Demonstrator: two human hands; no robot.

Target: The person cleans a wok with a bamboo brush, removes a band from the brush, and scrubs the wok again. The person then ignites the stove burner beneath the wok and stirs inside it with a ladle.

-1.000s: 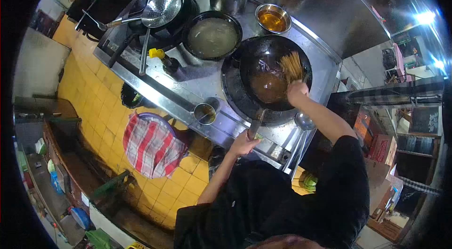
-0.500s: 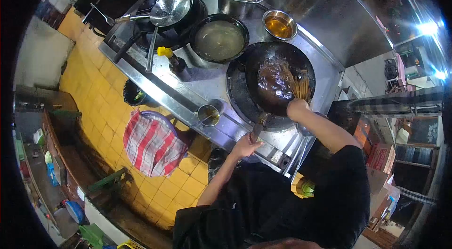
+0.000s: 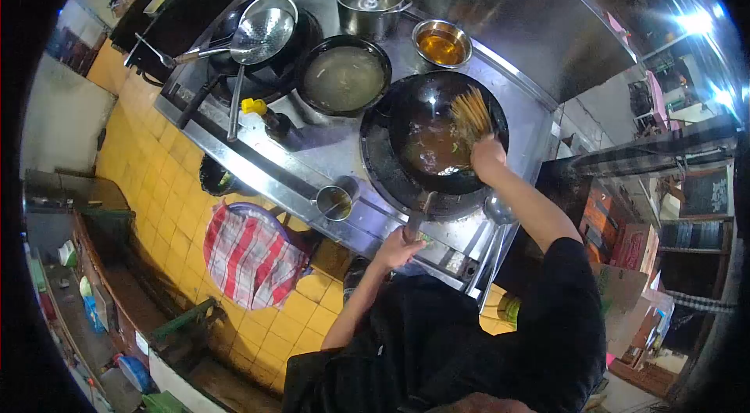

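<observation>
Brush (image 3: 472, 112) just inside wok rim (image 3: 408, 96)

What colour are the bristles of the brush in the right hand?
The bristles are golden tan, best seen in the head view.

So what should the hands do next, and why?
Probably sweep the brush through the brown liquid in the wok. The right hand holds it at the wok's right side, right by that liquid, and the left hand grips the handle, which could help keep everything steady.
</observation>
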